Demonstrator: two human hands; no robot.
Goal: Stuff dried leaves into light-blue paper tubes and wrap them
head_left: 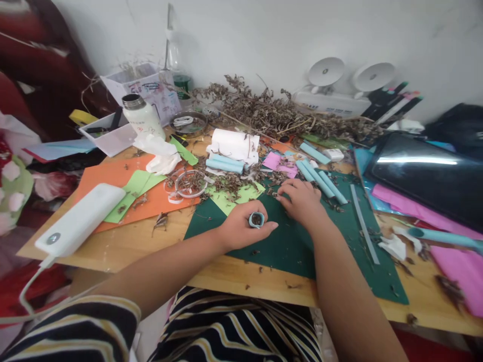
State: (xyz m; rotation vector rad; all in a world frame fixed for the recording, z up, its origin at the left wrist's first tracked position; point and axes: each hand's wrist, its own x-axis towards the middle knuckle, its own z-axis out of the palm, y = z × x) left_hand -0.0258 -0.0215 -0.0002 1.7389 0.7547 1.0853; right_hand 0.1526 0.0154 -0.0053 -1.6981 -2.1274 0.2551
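Note:
My left hand [243, 226] is closed round a light blue paper tube [256, 219], held upright with dried bits showing in its open top. My right hand [300, 198] lies just beyond it on the dark green sheet [287, 246], fingers curled and pinching at the loose dried leaf crumbs [271, 183]. What its fingertips hold is too small to make out. Several more rolled blue tubes [319, 178] lie right of that hand, and others [226, 164] sit behind the left hand.
A heap of dried stalks [279, 113] runs along the wall. On the left lie a white power bank [81, 218], orange and green papers [124, 186], a flask [143, 115] and a white roll [234, 145]. On the right are a dark tablet [426, 176] and pink sheets [460, 261].

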